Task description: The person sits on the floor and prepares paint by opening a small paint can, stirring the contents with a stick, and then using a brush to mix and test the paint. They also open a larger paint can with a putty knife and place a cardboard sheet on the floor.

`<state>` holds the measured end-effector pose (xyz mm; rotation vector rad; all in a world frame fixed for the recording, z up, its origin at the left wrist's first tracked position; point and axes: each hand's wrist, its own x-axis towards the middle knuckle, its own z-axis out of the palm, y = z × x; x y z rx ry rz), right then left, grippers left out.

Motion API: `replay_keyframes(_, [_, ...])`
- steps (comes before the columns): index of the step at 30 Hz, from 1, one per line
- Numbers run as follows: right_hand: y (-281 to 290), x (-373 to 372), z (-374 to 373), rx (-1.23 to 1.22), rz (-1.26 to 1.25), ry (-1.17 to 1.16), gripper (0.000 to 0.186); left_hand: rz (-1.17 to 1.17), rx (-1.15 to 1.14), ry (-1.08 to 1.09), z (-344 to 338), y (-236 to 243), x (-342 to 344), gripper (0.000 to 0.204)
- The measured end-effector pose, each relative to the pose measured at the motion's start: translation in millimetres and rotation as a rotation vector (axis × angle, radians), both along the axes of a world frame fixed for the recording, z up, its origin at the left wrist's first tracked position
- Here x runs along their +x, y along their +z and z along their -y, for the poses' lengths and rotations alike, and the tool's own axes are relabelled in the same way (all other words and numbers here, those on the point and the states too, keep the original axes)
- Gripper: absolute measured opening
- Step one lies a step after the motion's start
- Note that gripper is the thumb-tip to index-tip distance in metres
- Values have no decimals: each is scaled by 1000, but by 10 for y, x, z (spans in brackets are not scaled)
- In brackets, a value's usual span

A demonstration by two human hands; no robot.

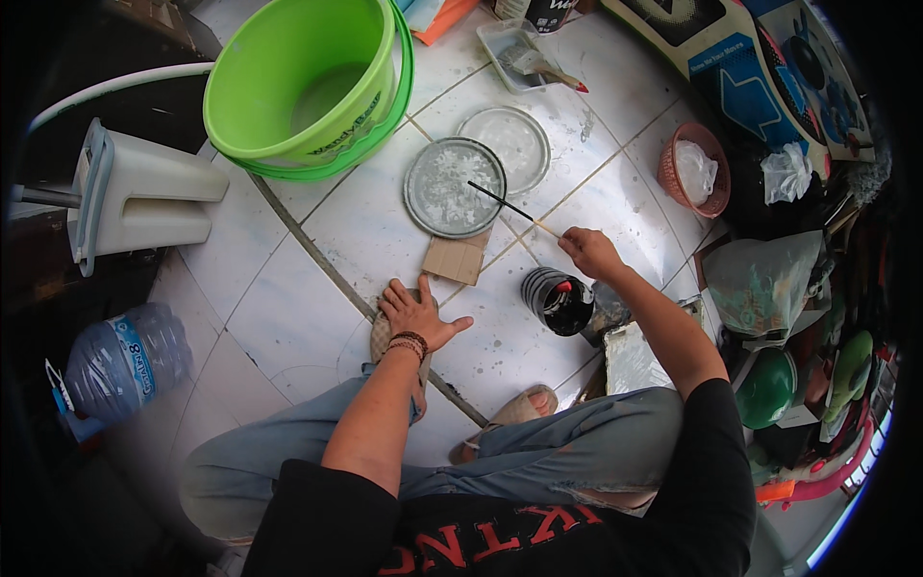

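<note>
My right hand [591, 254] grips a thin stick [510, 206], pale near my fingers and dark along its far part. The stick's dark end is over the grey, paint-marked round lid [454, 188]; whether it touches cannot be told. That lid overlaps a second pale round lid [510, 149] and the edge of a brown cardboard piece [454, 260]. My left hand [419, 315] is held with fingers spread, empty, above my slipper [382, 338]. Below my right hand stands a black-coated can [560, 302], with dark contents and a red spot inside.
A green bucket [308, 91] stands at the far left, near a grey-white plastic container [144, 197] and a water jug [130, 361]. A tray [510, 53] holds a paintbrush [548, 69]. On the right are a pink basket [710, 197], boxes [740, 82] and clutter.
</note>
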<state>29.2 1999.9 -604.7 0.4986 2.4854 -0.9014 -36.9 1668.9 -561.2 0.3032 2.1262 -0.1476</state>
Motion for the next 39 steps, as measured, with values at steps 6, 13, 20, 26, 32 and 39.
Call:
replay_keyframes(6, [-92, 55, -3, 148, -45, 160, 34, -16, 5, -15, -14, -45, 32, 123])
replay_keyframes(13, [68, -188, 166, 215, -1, 244, 42, -31, -14, -7, 36, -65, 22, 123])
replay_keyframes(20, [43, -130, 65, 185, -167, 174, 46, -29, -24, -49, -58, -54, -5, 125])
replay_keyframes(26, [540, -85, -580, 326, -482, -276, 42, -21, -18, -7, 6, -82, 33, 128])
replay_keyframes(32, [807, 604, -1708, 668, -606, -984, 38, -68, -63, -30, 34, -276, 80, 130])
replay_keyframes(39, [643, 831, -2255, 372, -410, -1136, 42, -100, 35, 6, 230, -369, 20, 130])
